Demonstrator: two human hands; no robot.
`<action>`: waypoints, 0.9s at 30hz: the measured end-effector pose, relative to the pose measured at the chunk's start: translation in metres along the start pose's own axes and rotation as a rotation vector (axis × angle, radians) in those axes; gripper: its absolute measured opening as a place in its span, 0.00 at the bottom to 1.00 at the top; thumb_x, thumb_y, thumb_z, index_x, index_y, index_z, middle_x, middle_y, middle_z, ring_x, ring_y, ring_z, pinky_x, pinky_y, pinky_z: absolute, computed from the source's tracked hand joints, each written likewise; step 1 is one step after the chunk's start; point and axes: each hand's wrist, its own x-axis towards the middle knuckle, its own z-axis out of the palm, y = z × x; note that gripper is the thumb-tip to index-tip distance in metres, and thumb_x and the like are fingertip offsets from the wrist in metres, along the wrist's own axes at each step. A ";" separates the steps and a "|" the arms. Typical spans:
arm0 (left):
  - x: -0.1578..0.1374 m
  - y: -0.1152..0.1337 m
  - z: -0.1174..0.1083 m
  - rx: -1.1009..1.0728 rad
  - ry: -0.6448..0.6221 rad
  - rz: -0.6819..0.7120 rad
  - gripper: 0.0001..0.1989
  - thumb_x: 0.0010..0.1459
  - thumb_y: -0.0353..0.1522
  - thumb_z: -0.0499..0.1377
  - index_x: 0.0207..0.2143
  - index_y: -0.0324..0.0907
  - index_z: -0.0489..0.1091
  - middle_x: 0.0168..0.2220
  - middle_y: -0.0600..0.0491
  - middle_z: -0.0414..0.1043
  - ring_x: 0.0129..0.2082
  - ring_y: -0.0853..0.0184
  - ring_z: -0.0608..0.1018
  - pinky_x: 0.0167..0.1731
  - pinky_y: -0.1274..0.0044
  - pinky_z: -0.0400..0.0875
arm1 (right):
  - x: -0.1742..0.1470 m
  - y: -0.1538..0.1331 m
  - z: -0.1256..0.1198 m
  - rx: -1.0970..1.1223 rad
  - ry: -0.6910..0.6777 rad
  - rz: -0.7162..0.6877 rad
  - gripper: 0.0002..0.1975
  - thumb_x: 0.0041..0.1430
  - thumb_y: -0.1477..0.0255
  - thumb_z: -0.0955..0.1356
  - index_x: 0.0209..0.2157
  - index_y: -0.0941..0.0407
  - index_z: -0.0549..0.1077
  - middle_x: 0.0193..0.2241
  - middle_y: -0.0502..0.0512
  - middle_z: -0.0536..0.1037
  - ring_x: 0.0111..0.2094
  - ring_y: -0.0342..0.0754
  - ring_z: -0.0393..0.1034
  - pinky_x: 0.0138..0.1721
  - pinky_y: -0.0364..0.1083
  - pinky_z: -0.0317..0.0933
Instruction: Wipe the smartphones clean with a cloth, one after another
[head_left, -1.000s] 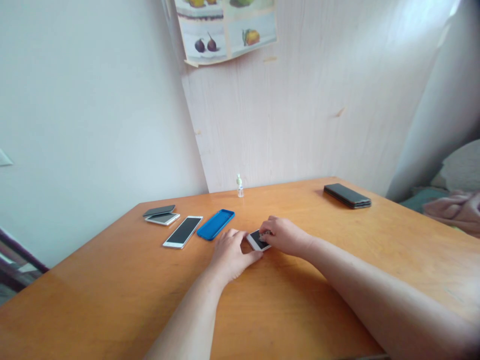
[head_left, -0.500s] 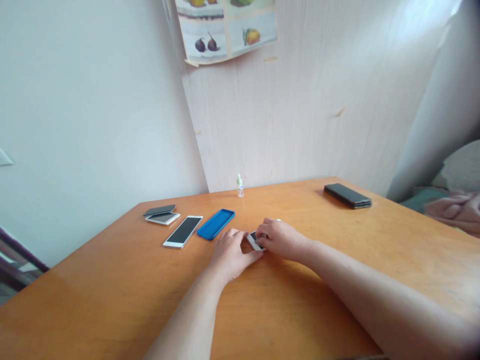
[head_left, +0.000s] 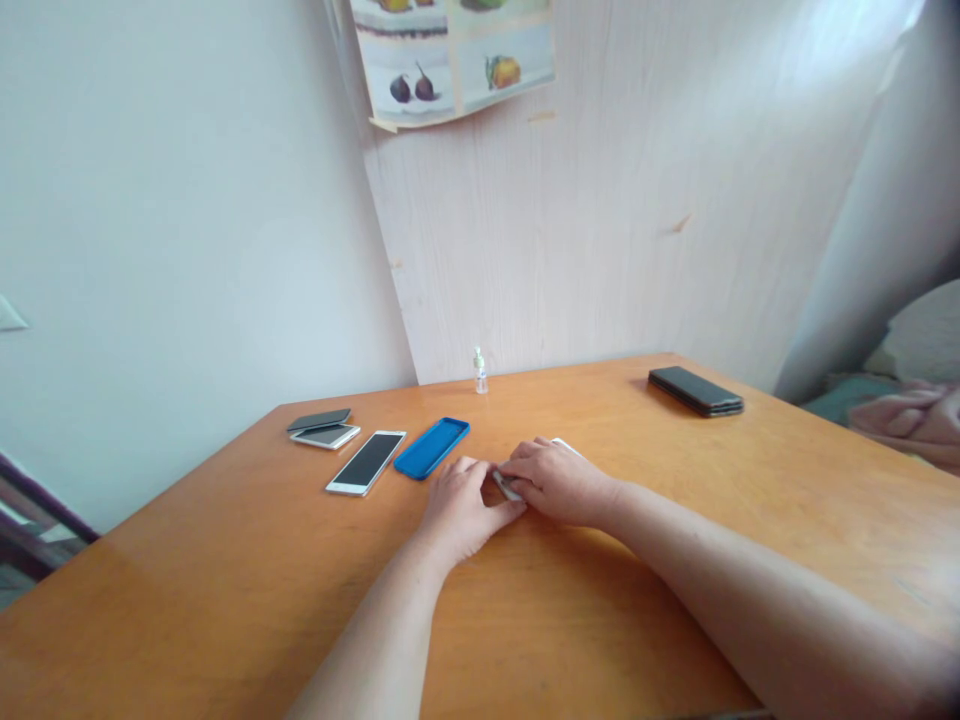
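Observation:
A white phone (head_left: pixel 506 487) lies on the table under my hands; only its near left end and a bit of its far white edge show. My left hand (head_left: pixel 459 505) holds the left end, thumb at the near corner and fingers at the far one. Across its screen lies my right hand (head_left: pixel 553 480), fingers bent and pressed together. Whatever is under those fingertips is hidden. Left of my hands are a blue phone case (head_left: pixel 433 448), open side up, and another white phone (head_left: pixel 367 463) with a dark screen.
A white phone (head_left: pixel 327 437) with a dark flip cover (head_left: pixel 319 420) lies at the table's left edge. By the wall stands a small clear spray bottle (head_left: pixel 481 373). Stacked dark phones or cases (head_left: pixel 695 391) lie far right on the wooden table (head_left: pixel 525 640).
My right hand has slid slightly left over the phone, and its fingers have flattened, covering more of the screen. More of the far white edge shows. My left hand has stayed put.

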 end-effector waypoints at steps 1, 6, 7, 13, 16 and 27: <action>0.000 -0.001 0.000 -0.002 0.003 -0.002 0.25 0.51 0.51 0.63 0.46 0.48 0.72 0.44 0.50 0.72 0.48 0.56 0.73 0.46 0.70 0.67 | 0.000 0.004 -0.001 -0.025 -0.005 0.061 0.15 0.67 0.65 0.59 0.45 0.50 0.76 0.44 0.57 0.76 0.46 0.53 0.68 0.47 0.49 0.56; 0.000 -0.003 0.001 -0.007 0.005 -0.016 0.28 0.50 0.51 0.64 0.50 0.48 0.71 0.47 0.50 0.71 0.50 0.56 0.73 0.49 0.69 0.66 | -0.001 0.020 0.000 -0.068 -0.051 0.241 0.18 0.69 0.65 0.56 0.48 0.52 0.73 0.47 0.59 0.77 0.51 0.54 0.68 0.47 0.51 0.57; 0.000 -0.002 0.000 -0.005 0.005 -0.015 0.28 0.50 0.51 0.64 0.50 0.48 0.71 0.47 0.49 0.71 0.49 0.56 0.73 0.49 0.69 0.66 | -0.001 0.017 0.001 -0.052 -0.047 0.204 0.19 0.69 0.65 0.55 0.50 0.52 0.72 0.48 0.59 0.77 0.51 0.54 0.68 0.48 0.51 0.57; 0.000 0.000 0.000 -0.011 0.005 0.002 0.23 0.52 0.50 0.63 0.47 0.49 0.73 0.44 0.50 0.72 0.47 0.57 0.74 0.47 0.71 0.67 | -0.003 -0.003 0.006 0.038 -0.052 -0.083 0.20 0.70 0.64 0.54 0.57 0.47 0.68 0.57 0.56 0.72 0.61 0.57 0.60 0.57 0.60 0.53; 0.000 -0.002 0.001 -0.019 0.010 -0.008 0.26 0.51 0.51 0.63 0.49 0.48 0.72 0.46 0.49 0.72 0.49 0.57 0.73 0.48 0.70 0.66 | -0.004 0.008 0.008 -0.021 -0.067 -0.017 0.20 0.70 0.63 0.55 0.57 0.45 0.68 0.60 0.55 0.68 0.63 0.62 0.56 0.58 0.71 0.46; 0.002 0.000 0.002 0.005 0.011 -0.009 0.17 0.52 0.41 0.64 0.44 0.48 0.73 0.42 0.51 0.73 0.45 0.58 0.75 0.44 0.72 0.67 | -0.007 -0.008 -0.001 0.122 -0.129 -0.098 0.23 0.71 0.59 0.51 0.59 0.43 0.66 0.64 0.53 0.63 0.67 0.63 0.48 0.59 0.73 0.43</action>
